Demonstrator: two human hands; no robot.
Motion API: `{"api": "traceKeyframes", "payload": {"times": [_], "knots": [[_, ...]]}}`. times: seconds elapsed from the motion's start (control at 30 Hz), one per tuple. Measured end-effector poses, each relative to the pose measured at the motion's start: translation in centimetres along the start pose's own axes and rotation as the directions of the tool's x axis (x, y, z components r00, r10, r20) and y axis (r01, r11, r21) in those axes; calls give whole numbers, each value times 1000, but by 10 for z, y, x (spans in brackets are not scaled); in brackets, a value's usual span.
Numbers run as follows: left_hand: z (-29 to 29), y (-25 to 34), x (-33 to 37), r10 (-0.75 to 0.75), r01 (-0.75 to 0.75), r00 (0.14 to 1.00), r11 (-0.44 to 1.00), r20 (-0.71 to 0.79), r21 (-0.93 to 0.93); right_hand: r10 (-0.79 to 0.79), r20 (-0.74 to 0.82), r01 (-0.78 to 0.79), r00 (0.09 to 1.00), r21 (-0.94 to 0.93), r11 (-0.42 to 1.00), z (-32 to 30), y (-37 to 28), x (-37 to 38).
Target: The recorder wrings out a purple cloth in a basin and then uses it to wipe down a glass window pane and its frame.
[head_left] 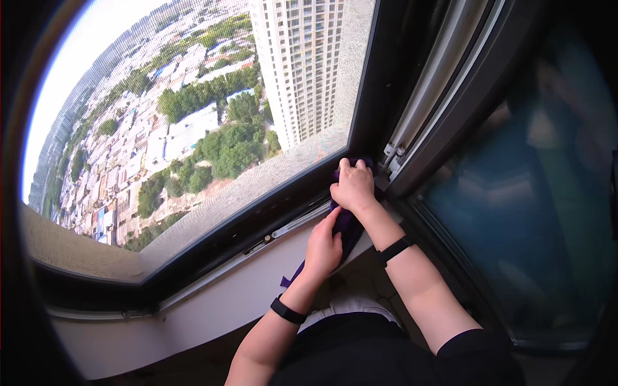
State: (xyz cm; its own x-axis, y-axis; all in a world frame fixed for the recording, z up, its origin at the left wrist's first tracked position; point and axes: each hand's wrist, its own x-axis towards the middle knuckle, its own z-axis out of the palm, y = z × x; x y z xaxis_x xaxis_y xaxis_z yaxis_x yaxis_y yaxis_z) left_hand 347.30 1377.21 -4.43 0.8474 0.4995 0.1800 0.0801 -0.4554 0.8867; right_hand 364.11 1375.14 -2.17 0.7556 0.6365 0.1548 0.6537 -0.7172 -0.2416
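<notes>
A dark purple cloth (348, 228) lies bunched over the lower right corner of the window frame (254, 224) and trails down across the sill. On the corner, my right hand (356, 186) presses the upper part of the cloth, its fingers bent and closed on it. Just below and to the left, my left hand (323, 248) grips the hanging part, thumb pointing up along it. Most of its fingers are hidden behind the palm and cloth. A loose end of the cloth sticks out left of my left wrist.
An insect screen (212, 148) fills the window opening, with buildings and trees far below outside. To the right, a glass sash (521, 193) stands swung inward, with metal hinge hardware (394, 154) by the corner. A pale sill (212, 331) runs beneath the metal stay (283, 230).
</notes>
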Motion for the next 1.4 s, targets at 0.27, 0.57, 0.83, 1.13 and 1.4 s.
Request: {"api": "traceKeyframes", "payload": {"times": [0.27,0.57,0.83,1.13,1.4], "knots": [[-2,-12,-3,-51,37,987,995,151,94,-288,-248,347,925,245,905,10,0,-35],[12,-6,12,82,-86,993,995,81,51,-6,-93,-9,996,-159,987,-6,20,4],[8,-6,6,83,-88,988,995,128,40,136,209,-67,968,-309,949,-5,16,32],[0,-6,-4,86,-91,989,995,121,36,100,168,-73,981,-161,984,-10,27,35],[-1,-3,-6,7,-21,980,997,197,68,31,157,-10,987,-132,991,-9,3,18]]}}
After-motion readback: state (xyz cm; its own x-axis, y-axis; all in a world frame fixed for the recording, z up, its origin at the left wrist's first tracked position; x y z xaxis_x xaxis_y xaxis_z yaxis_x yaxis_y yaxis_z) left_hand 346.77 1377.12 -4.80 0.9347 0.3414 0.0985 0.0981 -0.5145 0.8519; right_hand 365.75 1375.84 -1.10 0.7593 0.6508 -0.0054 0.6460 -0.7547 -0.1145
